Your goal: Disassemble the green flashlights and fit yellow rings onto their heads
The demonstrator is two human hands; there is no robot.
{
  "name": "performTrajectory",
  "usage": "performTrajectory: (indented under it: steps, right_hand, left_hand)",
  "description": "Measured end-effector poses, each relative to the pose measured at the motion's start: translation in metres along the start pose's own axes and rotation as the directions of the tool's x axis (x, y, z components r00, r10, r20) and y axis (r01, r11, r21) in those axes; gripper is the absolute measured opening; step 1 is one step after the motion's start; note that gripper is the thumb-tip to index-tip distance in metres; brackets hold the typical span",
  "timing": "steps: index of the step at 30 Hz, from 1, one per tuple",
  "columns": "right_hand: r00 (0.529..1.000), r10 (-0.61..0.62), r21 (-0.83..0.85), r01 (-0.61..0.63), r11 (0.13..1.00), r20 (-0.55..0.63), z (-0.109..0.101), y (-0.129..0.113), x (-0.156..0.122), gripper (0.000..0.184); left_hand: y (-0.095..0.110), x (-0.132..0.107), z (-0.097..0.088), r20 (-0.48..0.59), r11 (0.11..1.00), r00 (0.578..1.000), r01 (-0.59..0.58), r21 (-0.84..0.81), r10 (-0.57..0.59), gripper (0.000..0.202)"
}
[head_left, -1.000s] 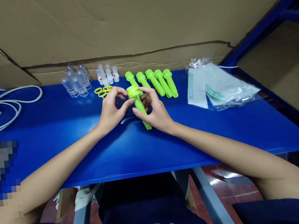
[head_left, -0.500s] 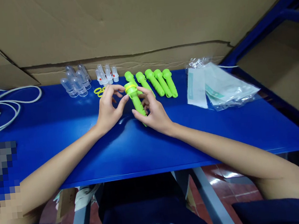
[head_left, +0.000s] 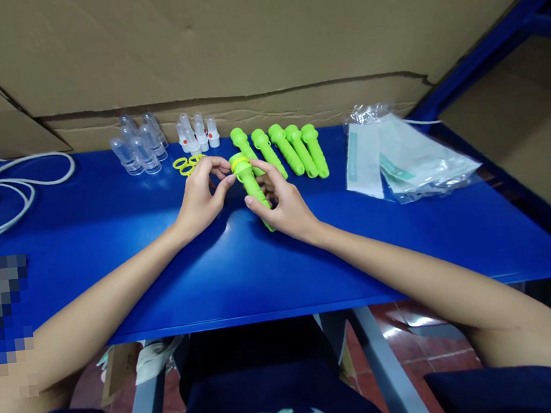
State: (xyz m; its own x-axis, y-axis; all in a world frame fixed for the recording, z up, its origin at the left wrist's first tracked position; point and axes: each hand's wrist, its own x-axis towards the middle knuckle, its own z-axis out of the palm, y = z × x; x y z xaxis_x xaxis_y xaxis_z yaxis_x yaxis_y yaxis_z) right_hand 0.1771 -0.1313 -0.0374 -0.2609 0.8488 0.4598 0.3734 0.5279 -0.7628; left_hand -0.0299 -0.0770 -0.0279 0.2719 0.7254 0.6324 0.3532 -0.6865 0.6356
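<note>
Beside loose yellow rings [head_left: 186, 171], the left hand [head_left: 202, 193] holds its thumb and fingers slightly parted at a tilted green handle's [head_left: 250, 183] yellow-banded head, its grip unclear, while the right hand's [head_left: 289, 204] curled fingers clasp the body over the blue table [head_left: 243, 274].

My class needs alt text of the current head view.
A right hand holds a lime-green torch-shaped plastic tube, yellow ring around its wide end, left hand at that end. Behind, five similar tubes lie on a blue table.

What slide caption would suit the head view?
Right hand holding a green torch-shaped piece, left hand at its yellow ring, over a blue table.
</note>
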Motion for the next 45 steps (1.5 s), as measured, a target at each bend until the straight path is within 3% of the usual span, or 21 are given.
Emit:
performTrajectory:
  steps: [4,9,14,18,25,36,45]
  right_hand:
    - [1.000,-0.006,-0.016,0.007,1.000,0.027,0.000,0.007,0.005,0.069]
    - [0.998,-0.012,0.014,0.013,1.000,-0.069,0.004,0.024,0.027,0.077]
    - [0.996,-0.005,0.038,0.008,0.999,-0.084,0.000,0.032,0.043,0.083]
    - [0.998,-0.023,0.045,0.026,0.999,-0.064,-0.001,0.036,0.049,0.086]
    - [0.996,0.051,0.076,-0.045,0.996,-0.075,0.012,0.041,0.054,0.084]
    - [0.999,0.044,0.101,-0.042,0.994,-0.014,0.010,0.039,0.048,0.084]
    - [0.997,-0.040,-0.011,0.040,0.999,0.062,0.010,0.046,0.043,0.088]
  left_hand:
    - [-0.008,0.005,-0.001,0.014,1.000,1.000,0.013,0.000,-0.013,0.030]
    - [-0.016,0.028,0.002,0.033,0.999,0.999,-0.006,-0.041,0.007,0.051]
    - [-0.023,0.051,0.009,0.014,0.996,0.999,0.037,-0.080,-0.036,0.052]
    - [-0.029,0.058,0.022,0.062,0.985,0.994,0.093,-0.145,-0.085,0.044]
    - [-0.033,0.061,0.035,0.067,0.964,0.987,0.154,-0.214,-0.143,0.050]
    - [-0.042,0.055,0.032,0.163,0.913,0.957,0.278,-0.299,-0.238,0.057]
    - [-0.039,0.047,0.034,0.120,0.875,0.989,0.132,-0.466,-0.086,0.060]
